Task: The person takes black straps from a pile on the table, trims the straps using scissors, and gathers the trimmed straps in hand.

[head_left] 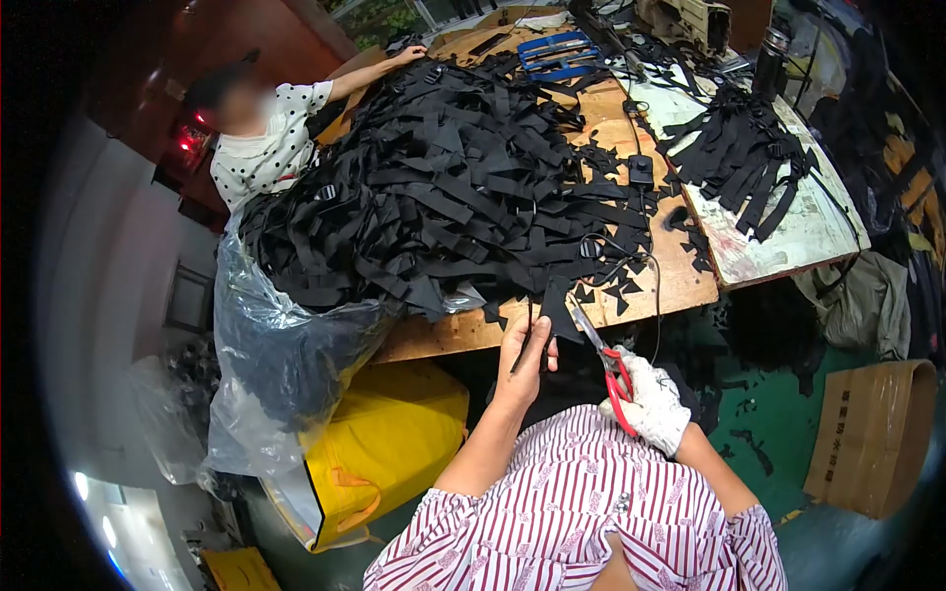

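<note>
My bare left hand [524,360] is closed on a black fabric strap [559,313] at the front edge of the table, with a narrow dark end hanging below the fingers. My right hand [652,404] wears a white glove and is wrapped round red-handled scissors [615,379]. Their metal blades point up and left, close beside the strap; whether they touch it I cannot tell. Beyond both hands rises a large heap of black straps [443,187], some with buckles. Small black offcuts [619,291] lie to the right of the heap.
The wooden table [680,281] adjoins a white sewing table [759,246] holding more black straps [744,148]. A blue tray [559,54] stands at the back. Clear plastic [266,345] and a yellow bag [394,433] are at left, a cardboard box [867,433] at right. Another person [261,138] reaches across at far left.
</note>
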Available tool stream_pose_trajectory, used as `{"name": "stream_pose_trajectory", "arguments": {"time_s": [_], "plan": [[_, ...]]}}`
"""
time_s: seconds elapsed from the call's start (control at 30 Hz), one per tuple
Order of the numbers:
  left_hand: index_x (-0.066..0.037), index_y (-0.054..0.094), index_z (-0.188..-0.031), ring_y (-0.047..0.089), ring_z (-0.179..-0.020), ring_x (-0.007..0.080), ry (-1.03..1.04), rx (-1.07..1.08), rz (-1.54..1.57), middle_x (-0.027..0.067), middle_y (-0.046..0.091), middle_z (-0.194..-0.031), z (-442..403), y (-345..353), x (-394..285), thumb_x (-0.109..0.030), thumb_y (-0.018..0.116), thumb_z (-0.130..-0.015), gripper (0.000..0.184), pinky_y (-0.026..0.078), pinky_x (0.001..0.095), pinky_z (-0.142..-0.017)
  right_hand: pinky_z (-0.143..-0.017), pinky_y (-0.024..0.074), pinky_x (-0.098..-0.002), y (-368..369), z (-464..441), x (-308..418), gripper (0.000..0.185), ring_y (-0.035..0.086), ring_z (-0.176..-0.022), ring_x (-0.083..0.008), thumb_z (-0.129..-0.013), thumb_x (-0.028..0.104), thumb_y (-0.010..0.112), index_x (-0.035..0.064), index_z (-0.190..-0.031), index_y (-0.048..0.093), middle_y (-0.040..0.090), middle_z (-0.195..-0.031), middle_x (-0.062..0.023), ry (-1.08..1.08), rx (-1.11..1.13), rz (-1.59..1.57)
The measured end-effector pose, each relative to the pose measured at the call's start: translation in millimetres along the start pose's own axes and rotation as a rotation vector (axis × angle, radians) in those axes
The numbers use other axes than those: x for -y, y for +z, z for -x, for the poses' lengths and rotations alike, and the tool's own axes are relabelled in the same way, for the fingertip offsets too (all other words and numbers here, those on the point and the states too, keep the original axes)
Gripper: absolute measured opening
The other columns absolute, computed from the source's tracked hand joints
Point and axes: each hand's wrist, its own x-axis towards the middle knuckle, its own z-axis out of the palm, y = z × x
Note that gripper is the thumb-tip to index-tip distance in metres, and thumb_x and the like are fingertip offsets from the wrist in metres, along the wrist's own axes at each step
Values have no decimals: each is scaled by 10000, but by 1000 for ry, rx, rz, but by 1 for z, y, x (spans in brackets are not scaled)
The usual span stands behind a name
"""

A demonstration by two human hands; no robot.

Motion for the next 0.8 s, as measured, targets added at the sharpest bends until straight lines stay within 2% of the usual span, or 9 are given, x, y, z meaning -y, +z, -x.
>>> {"name": "stream_pose_trajectory", "arguments": {"time_s": [0.13, 0.27, 0.47, 0.57, 0.7, 0.8], "plan": [[-62, 519, -853, 444, -509, 46, -12, 38, -35, -12, 487, -632, 4, 3, -1, -245, 515, -930, 199, 365, 171, -471, -827, 462, -392, -3, 2, 2, 875, 579, -936, -352, -619, 418, 736, 20, -1313, 383, 531, -1173, -218, -23, -12, 37], [-58, 511, -815, 440, -485, 43, -55, 151, -117, -17, 486, -618, 7, 9, 1, -245, 515, -930, 220, 364, 173, -456, -823, 460, -400, -8, 0, 15, 857, 576, -927, -358, -626, 410, 734, 15, -1305, 391, 540, -1154, -210, 56, 7, 143], [-63, 510, -796, 432, -465, 41, -71, 153, -146, -24, 482, -602, 7, 6, 4, -242, 517, -929, 223, 355, 173, -442, -770, 458, -424, 2, 3, 8, 778, 577, -865, -350, -667, 365, 736, -8, -1270, 414, 568, -1033, -190, -87, -95, 142], [-64, 512, -798, 432, -466, 36, -78, 141, -157, -28, 478, -598, 6, 6, 1, -248, 518, -927, 224, 348, 171, -438, -752, 456, -397, 6, 4, 6, 689, 566, -891, -348, -706, 355, 721, -24, -1211, 445, 549, -1013, -205, -24, -34, -77], [-49, 522, -823, 431, -470, 56, -74, 150, -210, -10, 485, -594, 6, 3, -1, -206, 537, -915, 183, 353, 186, -441, -757, 455, -407, 1, 2, 11, 646, 562, -900, -355, -701, 336, 726, -21, -1171, 463, 548, -1013, -206, -71, -48, -3], [-56, 511, -776, 429, -465, 52, -104, 163, -256, -12, 484, -592, 10, 9, -2, -216, 531, -918, 215, 342, 188, -437, -756, 454, -414, 5, -1, 7, 611, 559, -891, -369, -698, 318, 730, -17, -1140, 476, 551, -992, -204, -84, -81, 53]]}}
